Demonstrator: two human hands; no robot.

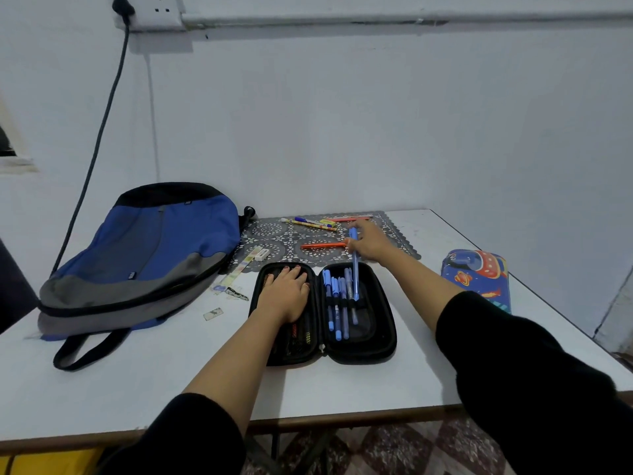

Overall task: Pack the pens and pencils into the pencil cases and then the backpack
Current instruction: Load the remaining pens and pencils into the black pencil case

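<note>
A black pencil case [376,341] lies open on the white table. Its right half holds several blue pens [337,303] under an elastic band. My left hand [286,293] rests flat on the left half, fingers straight. Beyond the case, my right hand [368,243] grips a blue pen [355,272] that points down over the right half. Orange pens [322,246] and other pens and pencils [313,223] lie on a grey lace mat [270,234]. A blue and grey backpack [144,255] lies at the left.
A second pencil case [479,279], blue with a space print, lies at the right near the table edge. A white eraser [262,254] and a ruler [236,272] lie between backpack and black case. A cable [99,138] hangs down the wall.
</note>
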